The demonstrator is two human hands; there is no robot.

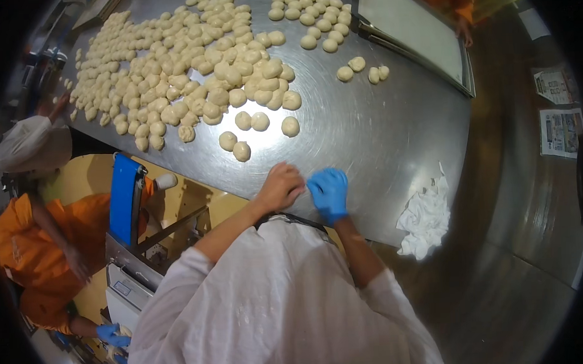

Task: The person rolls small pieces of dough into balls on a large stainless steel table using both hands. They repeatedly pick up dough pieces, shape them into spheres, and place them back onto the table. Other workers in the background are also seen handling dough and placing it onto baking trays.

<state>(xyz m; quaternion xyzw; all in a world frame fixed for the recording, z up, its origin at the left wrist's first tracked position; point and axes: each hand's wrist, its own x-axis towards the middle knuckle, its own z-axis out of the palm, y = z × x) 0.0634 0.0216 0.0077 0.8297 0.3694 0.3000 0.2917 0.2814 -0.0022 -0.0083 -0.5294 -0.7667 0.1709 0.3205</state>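
Observation:
My left hand point(280, 186), bare, is at the near edge of a stainless steel table point(367, 145), its fingers curled. Close on its right is my right hand point(328, 192) in a blue glove, fingers bent; the fingertips of both almost meet. Whether anything small is between the fingers cannot be seen. Beyond my left hand lie a dough ball point(241, 151) with another against it, and a single dough ball point(290, 126). A large heap of dough balls point(172, 73) spreads over the left and far part of the table.
Rows of dough balls point(314, 15) lie at the far side beside a shallow tray point(406, 31). A crumpled white cloth point(425, 220) rests on the right corner. Left stand a blue conveyor belt point(124, 197) and a person in orange point(57, 238); another person's hand point(464, 31) is by the tray.

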